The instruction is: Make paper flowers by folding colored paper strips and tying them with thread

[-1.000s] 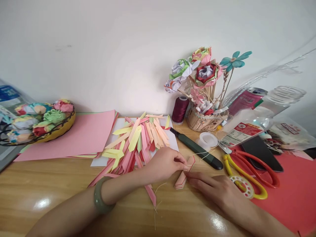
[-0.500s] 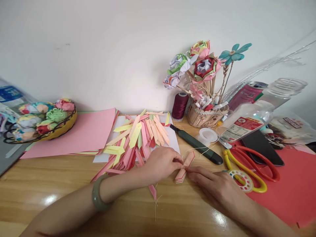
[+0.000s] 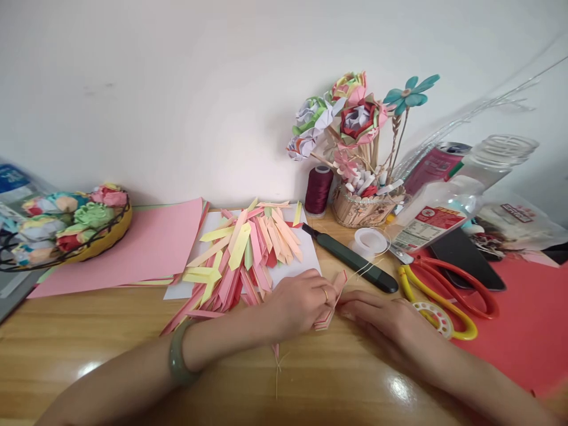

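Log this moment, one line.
Left hand: curled over folded pale-pink paper strips | Right hand: fingertips at strips' right side | Dark-green long-handled tool: lying beyond strips

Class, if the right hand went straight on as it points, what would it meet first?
The right hand would probably meet the folded paper first; the left hand lies close too; depth is unclear.

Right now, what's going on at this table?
A person has both hands at a small stack of folded paper. The left hand curls over its middle, hiding part of it; the right hand is at its right edge. Loose paper strips lie heaped behind the left arm, and scissors lie beyond the right hand.
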`<action>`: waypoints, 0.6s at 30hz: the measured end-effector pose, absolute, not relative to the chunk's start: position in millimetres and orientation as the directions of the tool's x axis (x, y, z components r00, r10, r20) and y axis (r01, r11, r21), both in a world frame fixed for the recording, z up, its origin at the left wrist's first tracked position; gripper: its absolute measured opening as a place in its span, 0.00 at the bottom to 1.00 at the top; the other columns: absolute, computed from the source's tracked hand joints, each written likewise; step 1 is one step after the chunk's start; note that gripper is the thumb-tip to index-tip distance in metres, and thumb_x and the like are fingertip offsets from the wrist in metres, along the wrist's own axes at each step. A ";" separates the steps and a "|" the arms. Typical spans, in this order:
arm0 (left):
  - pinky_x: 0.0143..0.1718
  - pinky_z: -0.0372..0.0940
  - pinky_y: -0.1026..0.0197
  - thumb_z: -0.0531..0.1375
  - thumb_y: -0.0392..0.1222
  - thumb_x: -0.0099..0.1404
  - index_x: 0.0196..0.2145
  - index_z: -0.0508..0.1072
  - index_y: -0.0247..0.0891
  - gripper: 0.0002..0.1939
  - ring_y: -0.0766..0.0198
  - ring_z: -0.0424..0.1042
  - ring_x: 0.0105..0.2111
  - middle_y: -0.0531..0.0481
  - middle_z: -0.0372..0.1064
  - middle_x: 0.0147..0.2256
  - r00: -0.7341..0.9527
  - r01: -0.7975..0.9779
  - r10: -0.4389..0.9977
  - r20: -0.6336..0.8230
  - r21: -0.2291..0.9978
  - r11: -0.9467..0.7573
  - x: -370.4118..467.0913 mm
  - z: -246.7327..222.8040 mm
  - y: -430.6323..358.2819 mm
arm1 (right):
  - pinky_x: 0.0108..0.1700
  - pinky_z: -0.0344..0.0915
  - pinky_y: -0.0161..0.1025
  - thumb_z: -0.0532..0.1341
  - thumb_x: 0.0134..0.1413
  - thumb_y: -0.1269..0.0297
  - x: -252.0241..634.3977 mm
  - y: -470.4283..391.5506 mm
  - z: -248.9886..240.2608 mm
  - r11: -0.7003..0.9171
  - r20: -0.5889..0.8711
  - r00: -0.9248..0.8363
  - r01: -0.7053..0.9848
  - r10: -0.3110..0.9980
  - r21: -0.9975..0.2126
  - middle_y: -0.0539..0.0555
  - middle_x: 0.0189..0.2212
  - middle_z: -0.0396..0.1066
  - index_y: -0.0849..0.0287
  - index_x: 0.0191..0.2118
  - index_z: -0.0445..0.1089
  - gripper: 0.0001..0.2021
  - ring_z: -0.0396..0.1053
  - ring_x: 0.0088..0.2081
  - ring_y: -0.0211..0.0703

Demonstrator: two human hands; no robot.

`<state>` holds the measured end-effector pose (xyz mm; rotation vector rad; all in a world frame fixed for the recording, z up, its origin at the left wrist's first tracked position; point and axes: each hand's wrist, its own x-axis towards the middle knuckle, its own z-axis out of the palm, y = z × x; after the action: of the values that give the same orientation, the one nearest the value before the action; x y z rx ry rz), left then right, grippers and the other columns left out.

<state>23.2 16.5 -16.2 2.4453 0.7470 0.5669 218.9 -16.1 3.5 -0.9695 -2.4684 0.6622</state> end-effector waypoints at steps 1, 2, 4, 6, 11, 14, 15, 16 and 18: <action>0.35 0.59 0.65 0.50 0.32 0.60 0.26 0.65 0.37 0.08 0.67 0.64 0.31 0.52 0.69 0.28 0.741 0.389 0.639 0.207 0.643 -0.660 23.0 -14.5 17.2 | 0.39 0.67 0.35 0.49 0.56 0.74 219.4 -14.9 4.6 0.638 0.164 -0.695 0.506 0.700 -0.580 0.55 0.41 0.71 0.57 0.42 0.68 0.14 0.69 0.41 0.40; 0.36 0.59 0.65 0.50 0.32 0.61 0.26 0.65 0.37 0.08 0.68 0.65 0.31 0.52 0.69 0.28 0.713 0.400 0.681 0.166 0.702 -0.590 22.8 -12.6 17.6 | 0.41 0.66 0.36 0.48 0.56 0.75 220.0 -13.9 5.2 0.628 0.129 -0.713 0.499 0.689 -0.597 0.56 0.43 0.70 0.57 0.43 0.67 0.14 0.68 0.44 0.40; 0.37 0.60 0.65 0.51 0.33 0.60 0.27 0.65 0.37 0.06 0.68 0.66 0.32 0.52 0.70 0.29 0.649 0.434 0.757 0.073 0.781 -0.448 22.5 -9.2 17.7 | 0.44 0.65 0.37 0.48 0.56 0.75 221.1 -12.7 4.9 0.614 0.096 -0.725 0.497 0.682 -0.613 0.56 0.45 0.69 0.57 0.43 0.67 0.14 0.66 0.46 0.41; 0.37 0.60 0.64 0.52 0.34 0.60 0.27 0.66 0.37 0.05 0.66 0.68 0.34 0.51 0.70 0.32 0.606 0.450 0.796 0.017 0.817 -0.360 22.1 -7.6 17.1 | 0.44 0.65 0.38 0.48 0.56 0.75 221.9 -12.7 3.1 0.612 0.101 -0.718 0.501 0.689 -0.611 0.56 0.45 0.69 0.57 0.43 0.67 0.14 0.66 0.47 0.41; 0.39 0.60 0.63 0.50 0.33 0.60 0.27 0.61 0.38 0.06 0.67 0.68 0.32 0.53 0.68 0.25 0.673 0.326 0.740 0.018 0.890 -0.319 21.5 -9.2 16.2 | 0.46 0.64 0.39 0.48 0.57 0.73 221.1 -14.7 1.0 0.570 0.079 -0.682 0.535 0.727 -0.623 0.56 0.45 0.69 0.57 0.41 0.67 0.13 0.65 0.48 0.42; 0.39 0.59 0.63 0.48 0.31 0.61 0.28 0.59 0.38 0.06 0.70 0.65 0.24 0.58 0.62 0.18 0.737 0.258 0.676 -0.005 0.927 -0.274 22.0 -7.7 16.2 | 0.45 0.64 0.39 0.49 0.57 0.73 219.1 -14.9 4.2 0.550 0.066 -0.676 0.535 0.734 -0.641 0.55 0.46 0.68 0.56 0.41 0.67 0.13 0.65 0.47 0.42; 0.38 0.59 0.64 0.47 0.31 0.62 0.29 0.59 0.38 0.06 0.70 0.64 0.23 0.59 0.62 0.17 0.740 0.257 0.673 -0.023 0.933 -0.251 22.5 -6.5 16.2 | 0.45 0.64 0.39 0.49 0.57 0.74 218.6 -14.8 5.2 0.544 0.061 -0.674 0.535 0.736 -0.647 0.54 0.46 0.68 0.56 0.42 0.67 0.13 0.66 0.47 0.41; 0.37 0.59 0.64 0.47 0.31 0.62 0.29 0.59 0.38 0.06 0.70 0.64 0.22 0.59 0.62 0.18 0.732 0.267 0.680 -0.042 0.936 -0.230 23.0 -5.2 16.1 | 0.45 0.64 0.39 0.48 0.57 0.74 218.3 -14.7 5.8 0.536 0.055 -0.671 0.537 0.739 -0.652 0.54 0.46 0.68 0.55 0.42 0.67 0.13 0.66 0.47 0.41; 0.35 0.59 0.64 0.47 0.32 0.61 0.29 0.60 0.38 0.06 0.69 0.64 0.24 0.58 0.62 0.18 0.692 0.324 0.718 -0.081 0.923 -0.209 24.6 -2.8 16.1 | 0.45 0.65 0.39 0.47 0.58 0.73 219.0 -14.9 5.2 0.531 0.059 -0.667 0.533 0.742 -0.659 0.53 0.46 0.69 0.55 0.42 0.68 0.14 0.66 0.46 0.41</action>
<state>24.6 16.1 -2.8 1.8047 0.8258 0.4476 219.0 -14.9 5.2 -1.0557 -2.4408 0.8846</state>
